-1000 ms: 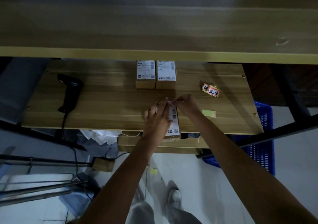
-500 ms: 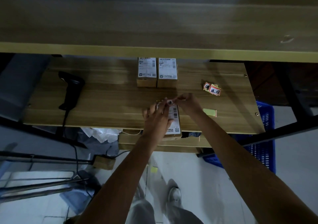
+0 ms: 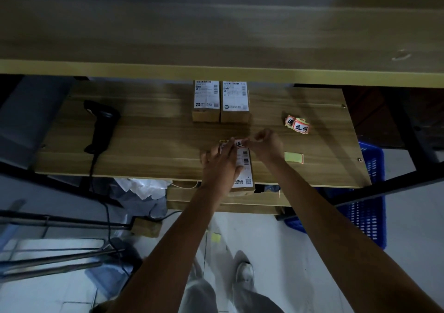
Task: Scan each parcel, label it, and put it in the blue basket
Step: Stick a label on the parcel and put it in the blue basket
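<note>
Scanner [image 3: 101, 122] left, two parcels [image 3: 220, 101] behind, basket [image 3: 367, 197] right

Brown parcels [image 3: 220, 115], white barcoded labels; orange-red stickers [image 3: 297, 125], black characters; blue basket [image 3: 370, 207]; black scanner [image 3: 102, 125].

wooden table [image 3: 153, 142] | on it: scanner [image 3: 102, 125], three parcels [image 3: 206, 101], labels [image 3: 297, 125]

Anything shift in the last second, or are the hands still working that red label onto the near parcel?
Little changed. The right hand still pinches the red label at the near parcel's far end; the left hand still rests flat on it. The scanner, two far parcels and label pile stayed put.
</note>
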The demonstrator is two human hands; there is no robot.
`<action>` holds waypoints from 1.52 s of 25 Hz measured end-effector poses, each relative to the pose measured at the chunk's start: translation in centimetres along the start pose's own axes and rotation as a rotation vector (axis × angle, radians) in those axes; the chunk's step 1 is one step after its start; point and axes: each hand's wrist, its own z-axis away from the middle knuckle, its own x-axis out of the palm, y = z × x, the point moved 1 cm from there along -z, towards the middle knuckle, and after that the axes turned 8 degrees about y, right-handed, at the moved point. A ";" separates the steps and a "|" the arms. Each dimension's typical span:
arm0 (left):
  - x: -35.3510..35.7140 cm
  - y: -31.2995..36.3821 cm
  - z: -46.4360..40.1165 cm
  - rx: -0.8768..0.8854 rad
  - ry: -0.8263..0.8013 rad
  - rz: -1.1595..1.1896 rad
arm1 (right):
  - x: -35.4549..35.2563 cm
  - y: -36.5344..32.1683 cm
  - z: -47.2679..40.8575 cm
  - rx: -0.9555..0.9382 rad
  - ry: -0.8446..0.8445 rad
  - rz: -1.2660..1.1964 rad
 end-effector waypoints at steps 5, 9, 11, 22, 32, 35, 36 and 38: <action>0.6 -0.4 -0.1 -0.016 0.047 0.084 | 2.3 1.2 0.8 0.279 -0.107 -0.475; 1.1 0.6 -1.1 -0.204 0.216 0.247 | 4.0 1.0 2.8 0.175 0.065 -0.330; 1.3 1.0 -1.4 -0.293 0.306 0.374 | 4.6 1.1 3.2 0.125 0.128 -0.285; 2.8 -0.1 -2.5 -0.636 0.254 0.475 | 5.2 2.4 3.1 0.021 0.111 -0.184; 2.6 0.1 -2.3 -0.633 0.265 0.451 | 3.8 3.4 6.9 -0.420 0.186 -0.034; 2.8 0.0 -2.5 -0.617 0.255 0.438 | 4.1 3.4 6.6 -0.476 0.214 0.058; 3.0 -0.1 -2.5 -0.614 0.256 0.438 | 4.2 3.4 6.7 -0.477 0.223 0.060; 3.2 -0.1 -2.6 -0.623 0.261 0.444 | 4.4 3.8 6.7 -0.439 0.216 0.027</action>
